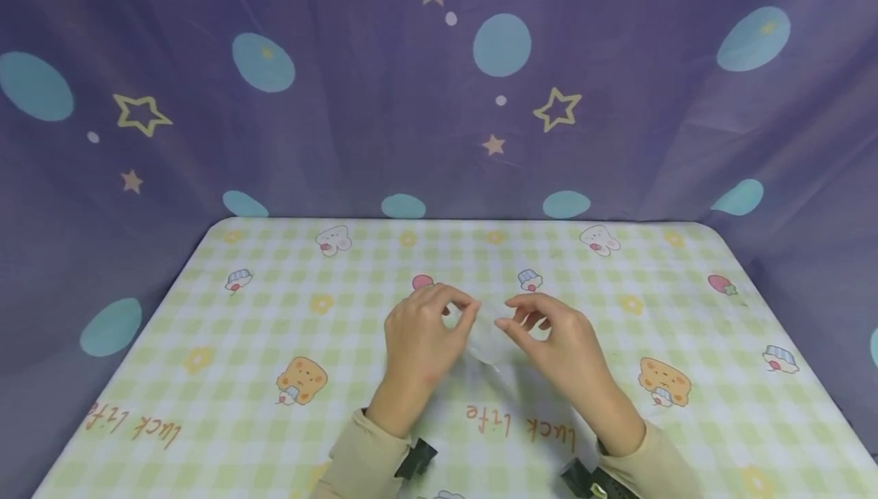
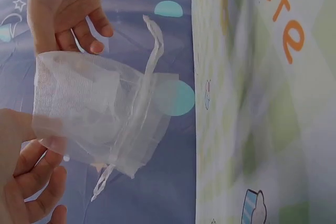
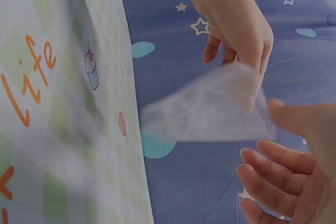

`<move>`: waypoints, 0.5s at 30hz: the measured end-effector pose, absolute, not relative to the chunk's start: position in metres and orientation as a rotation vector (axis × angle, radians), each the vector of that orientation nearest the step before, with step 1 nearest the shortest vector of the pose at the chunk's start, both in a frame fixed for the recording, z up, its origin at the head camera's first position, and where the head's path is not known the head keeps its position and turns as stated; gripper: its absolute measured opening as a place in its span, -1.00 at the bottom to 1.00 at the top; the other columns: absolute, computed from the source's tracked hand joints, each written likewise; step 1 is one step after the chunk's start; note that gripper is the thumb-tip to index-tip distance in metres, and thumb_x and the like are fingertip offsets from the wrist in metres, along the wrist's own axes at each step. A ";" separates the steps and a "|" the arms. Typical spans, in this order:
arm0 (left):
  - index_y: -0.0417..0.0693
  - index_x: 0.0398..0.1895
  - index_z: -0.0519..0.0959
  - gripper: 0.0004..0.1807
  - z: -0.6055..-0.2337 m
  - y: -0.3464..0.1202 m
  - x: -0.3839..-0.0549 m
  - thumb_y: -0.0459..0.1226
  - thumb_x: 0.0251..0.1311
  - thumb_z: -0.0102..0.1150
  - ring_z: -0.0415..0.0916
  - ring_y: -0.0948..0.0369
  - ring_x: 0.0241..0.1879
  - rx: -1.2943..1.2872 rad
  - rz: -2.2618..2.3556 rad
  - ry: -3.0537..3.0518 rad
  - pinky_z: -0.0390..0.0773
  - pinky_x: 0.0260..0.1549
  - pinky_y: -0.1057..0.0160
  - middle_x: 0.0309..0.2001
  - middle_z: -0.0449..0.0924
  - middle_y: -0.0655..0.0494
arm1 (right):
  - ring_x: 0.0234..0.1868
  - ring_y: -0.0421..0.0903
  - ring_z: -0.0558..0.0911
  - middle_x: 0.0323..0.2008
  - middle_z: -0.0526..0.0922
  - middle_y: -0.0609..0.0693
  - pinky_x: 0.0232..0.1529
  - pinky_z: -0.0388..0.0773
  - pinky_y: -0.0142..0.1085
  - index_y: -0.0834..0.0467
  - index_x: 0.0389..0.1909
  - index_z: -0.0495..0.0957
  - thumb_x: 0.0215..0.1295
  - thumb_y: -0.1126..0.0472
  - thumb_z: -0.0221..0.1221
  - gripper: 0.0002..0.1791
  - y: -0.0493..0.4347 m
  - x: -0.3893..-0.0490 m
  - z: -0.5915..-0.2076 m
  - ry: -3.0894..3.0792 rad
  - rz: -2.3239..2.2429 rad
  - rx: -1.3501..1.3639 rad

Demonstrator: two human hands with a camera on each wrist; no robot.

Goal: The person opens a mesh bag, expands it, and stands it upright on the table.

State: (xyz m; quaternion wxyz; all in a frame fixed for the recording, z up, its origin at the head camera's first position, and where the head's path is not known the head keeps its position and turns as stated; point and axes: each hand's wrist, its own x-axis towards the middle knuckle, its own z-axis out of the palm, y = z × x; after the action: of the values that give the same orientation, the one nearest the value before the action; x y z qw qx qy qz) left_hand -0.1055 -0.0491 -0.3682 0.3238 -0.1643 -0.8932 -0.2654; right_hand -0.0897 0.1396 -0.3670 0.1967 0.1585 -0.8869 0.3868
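A sheer white organza drawstring pouch (image 1: 485,345) hangs above the table from the left hand (image 1: 427,339), whose thumb and index finger pinch one of its corners. In the left wrist view the pouch (image 2: 100,103) shows its gathered mouth and ribbon loops, pointing away from the hands. The right hand (image 1: 565,343) is just to the right of the pouch. Its thumb and fingers stand apart, with nothing gripped between them. From the right wrist, the right thumb (image 3: 289,116) appears close beside the blurred pouch (image 3: 210,111); whether it touches cannot be told.
Below the hands lies a table with a green and white checked cloth (image 1: 226,316) printed with cartoon figures and lettering. A purple curtain (image 1: 384,103) with stars and blue ovals rises behind the table and along its sides. Dark straps (image 1: 414,459) are on both wrists.
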 end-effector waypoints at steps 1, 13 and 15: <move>0.18 -0.47 0.71 -0.91 -0.368 -0.050 -0.106 -0.13 0.06 0.47 0.54 0.32 -0.52 -0.420 -0.702 -2.340 0.48 -0.57 0.30 -0.48 0.65 0.36 | -0.39 -0.23 0.62 -0.45 0.63 -0.17 -0.33 0.61 -0.20 0.15 -0.17 0.68 0.09 0.16 0.47 -0.70 0.139 -0.089 -0.366 -2.506 1.102 0.434; 0.14 -0.44 0.67 -0.90 -0.369 -0.049 -0.106 -0.14 0.11 0.43 0.54 0.28 -0.53 -0.375 -0.802 -2.322 0.46 -0.56 0.26 -0.48 0.65 0.34 | -0.44 -0.22 0.61 -0.46 0.67 -0.14 -0.35 0.61 -0.22 0.17 -0.18 0.69 0.10 0.41 0.40 -0.75 0.135 -0.087 -0.367 -2.486 1.080 0.450; 0.14 -0.40 0.67 -0.92 -0.370 -0.048 -0.107 -0.16 0.11 0.41 0.55 0.28 -0.51 -0.380 -0.800 -2.359 0.47 -0.56 0.26 -0.48 0.65 0.36 | -0.44 -0.20 0.61 -0.43 0.69 -0.09 -0.36 0.61 -0.21 0.17 -0.18 0.69 0.08 0.47 0.38 -0.73 0.137 -0.088 -0.367 -2.448 1.051 0.444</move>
State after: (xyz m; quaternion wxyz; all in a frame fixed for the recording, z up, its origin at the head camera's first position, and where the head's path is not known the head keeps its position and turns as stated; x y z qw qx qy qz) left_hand -0.1065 -0.0479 -0.3698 0.3062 -0.1435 -0.8912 -0.3023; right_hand -0.0881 0.1374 -0.3671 0.2188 0.1603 -0.8844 0.3799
